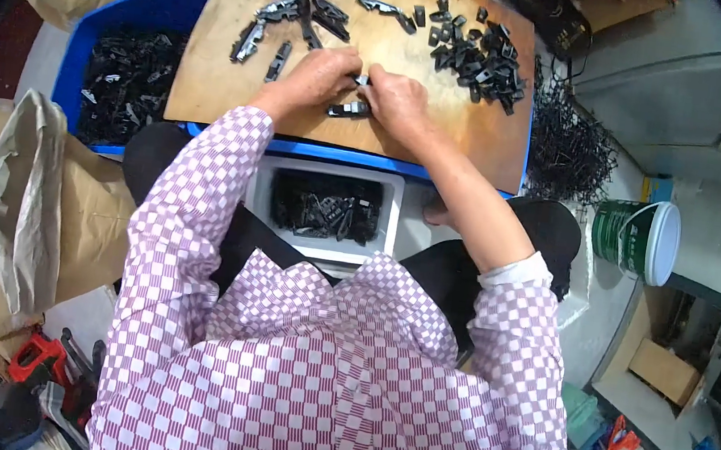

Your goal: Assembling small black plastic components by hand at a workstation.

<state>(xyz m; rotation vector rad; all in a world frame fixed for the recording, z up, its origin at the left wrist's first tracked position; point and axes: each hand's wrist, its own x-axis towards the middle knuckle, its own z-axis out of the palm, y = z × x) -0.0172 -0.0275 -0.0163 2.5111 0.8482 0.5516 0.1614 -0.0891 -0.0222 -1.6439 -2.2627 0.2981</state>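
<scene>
Over the front of a wooden board (206, 89), my left hand (320, 76) and my right hand (396, 102) meet with fingers pinched together. Between their fingertips shows a small black-and-silver part (362, 80), mostly covered by the fingers. Just below it on the board lies another short black part with silvery pieces (349, 109), close to my right fingers. Beyond my left hand sit several long black parts with metal strips (279, 8), and a single narrow one (279, 62) is beside my left wrist. A heap of small black clips (484, 65) spreads at the far right.
The board rests on a blue bin (81, 47) holding many black parts at left. Below its front edge stands a white box (391, 211) with black pieces inside. Right of the board are a tangle of thin black parts (569, 143) and a green bucket (624, 238).
</scene>
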